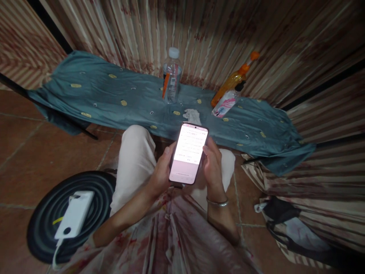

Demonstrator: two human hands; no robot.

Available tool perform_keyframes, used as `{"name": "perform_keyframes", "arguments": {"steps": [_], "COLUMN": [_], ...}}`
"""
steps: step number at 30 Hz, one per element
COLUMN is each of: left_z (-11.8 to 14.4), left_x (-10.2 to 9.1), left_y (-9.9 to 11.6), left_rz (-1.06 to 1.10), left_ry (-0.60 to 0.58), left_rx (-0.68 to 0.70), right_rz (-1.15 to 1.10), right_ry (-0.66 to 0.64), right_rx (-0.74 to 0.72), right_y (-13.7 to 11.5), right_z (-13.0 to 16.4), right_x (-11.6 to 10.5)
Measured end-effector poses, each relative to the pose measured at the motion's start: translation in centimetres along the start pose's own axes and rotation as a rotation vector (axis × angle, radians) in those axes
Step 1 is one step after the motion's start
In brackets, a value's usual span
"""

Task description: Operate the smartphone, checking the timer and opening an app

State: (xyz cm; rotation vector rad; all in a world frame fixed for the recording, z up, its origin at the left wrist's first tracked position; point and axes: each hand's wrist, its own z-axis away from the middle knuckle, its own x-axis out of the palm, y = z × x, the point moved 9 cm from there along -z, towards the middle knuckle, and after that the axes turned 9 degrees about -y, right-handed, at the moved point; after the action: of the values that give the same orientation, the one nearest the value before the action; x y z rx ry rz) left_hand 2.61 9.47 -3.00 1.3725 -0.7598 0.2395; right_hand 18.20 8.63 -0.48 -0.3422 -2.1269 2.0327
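A smartphone [186,154] with a lit white screen is held upright between both hands, above my lap. My left hand [162,167] wraps its left edge, the thumb along the side. On the opposite edge my right hand [212,161] grips the phone, its thumb at the screen's border. The fingers behind the phone are hidden. Text lines fill the upper screen, too small to read, over a pinkish lower part. Just beyond the phone's top lies a crumpled white tissue or cloth [192,116].
A low bench with a teal patterned cloth [137,106] spans ahead. On it stand a clear capped bottle [172,78], an orange pump bottle [230,85] and a pink-white bottle [226,103]. A white power bank [75,215] rests on a round black ridged object [40,232]. Dark fabric [282,211] lies right.
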Motion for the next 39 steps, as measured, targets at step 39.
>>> {"name": "perform_keyframes", "arguments": {"steps": [39], "left_z": [-0.4], "left_x": [-0.5], "left_y": [0.5], "left_rz": [0.015], "left_ry": [0.003], "left_rx": [0.037], "right_rz": [-0.076], "right_ry": [-0.181], "right_rx": [0.050], "right_y": [1.8], "right_z": [2.4], "right_x": [2.3]}}
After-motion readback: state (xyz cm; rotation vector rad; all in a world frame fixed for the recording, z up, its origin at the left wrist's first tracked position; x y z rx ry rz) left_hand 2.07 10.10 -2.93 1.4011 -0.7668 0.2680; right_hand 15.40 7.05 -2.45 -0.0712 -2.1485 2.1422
